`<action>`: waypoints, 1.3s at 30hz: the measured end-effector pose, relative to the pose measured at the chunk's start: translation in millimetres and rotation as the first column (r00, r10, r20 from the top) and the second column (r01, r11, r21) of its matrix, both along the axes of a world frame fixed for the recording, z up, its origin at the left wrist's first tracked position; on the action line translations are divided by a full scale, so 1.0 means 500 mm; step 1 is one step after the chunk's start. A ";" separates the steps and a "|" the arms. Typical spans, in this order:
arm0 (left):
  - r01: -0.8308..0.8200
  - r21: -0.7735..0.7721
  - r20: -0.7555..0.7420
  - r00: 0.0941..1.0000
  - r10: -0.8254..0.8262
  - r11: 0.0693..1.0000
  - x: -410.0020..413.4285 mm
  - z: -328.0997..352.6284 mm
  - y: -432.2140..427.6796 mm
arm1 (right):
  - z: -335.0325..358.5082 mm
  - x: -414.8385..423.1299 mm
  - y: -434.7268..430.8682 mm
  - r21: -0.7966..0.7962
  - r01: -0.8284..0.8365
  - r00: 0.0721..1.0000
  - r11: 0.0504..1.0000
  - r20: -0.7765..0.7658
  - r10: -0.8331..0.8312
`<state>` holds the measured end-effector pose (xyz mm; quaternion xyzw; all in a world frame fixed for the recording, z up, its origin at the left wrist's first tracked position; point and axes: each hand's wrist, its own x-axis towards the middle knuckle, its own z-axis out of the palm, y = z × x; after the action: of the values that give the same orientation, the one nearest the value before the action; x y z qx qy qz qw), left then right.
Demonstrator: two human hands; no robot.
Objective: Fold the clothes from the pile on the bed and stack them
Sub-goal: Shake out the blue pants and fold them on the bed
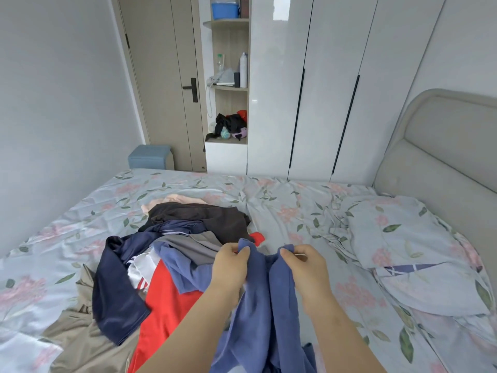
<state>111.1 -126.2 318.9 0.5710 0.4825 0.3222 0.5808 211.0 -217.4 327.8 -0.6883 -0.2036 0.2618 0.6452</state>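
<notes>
Pinching blue garment (279,305); pile (166,292) left, pillow (403,251) right.

Both forearms reach forward, left hand (230,267) and right hand (306,269) fingers curled, pinching.

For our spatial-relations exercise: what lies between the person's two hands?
A slack fold of the blue garment, pinched by the left hand and right hand; head view.

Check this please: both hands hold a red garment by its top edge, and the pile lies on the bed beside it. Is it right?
Not quite. The head view shows that the left hand and right hand hold a blue garment, not red, by its top edge. The pile lies on the bed beside it.
</notes>
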 end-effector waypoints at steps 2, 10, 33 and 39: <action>0.093 0.059 -0.039 0.995 -0.091 0.994 -0.001 0.006 -0.014 | 0.005 -0.018 0.001 -0.007 -0.095 0.994 0.995 0.051 0.096; 0.228 0.134 0.015 0.973 -0.232 0.964 -0.036 0.008 -0.023 | 0.012 -0.030 0.007 -0.063 -0.375 0.924 0.925 0.049 0.378; 0.620 0.538 -0.328 0.778 -0.536 0.572 -0.092 0.050 0.040 | 0.036 -0.001 -0.008 -0.301 -0.394 0.745 0.868 0.449 0.494; 0.633 0.579 -0.383 0.768 -0.514 0.514 -0.105 0.063 0.065 | 0.042 0.018 -0.016 -0.511 -0.239 0.528 0.826 0.645 0.552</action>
<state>58.6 -93.7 350.5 0.8928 0.1583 0.2167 0.3617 219.8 -225.2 348.8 -0.7711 -0.5610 0.1163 0.2778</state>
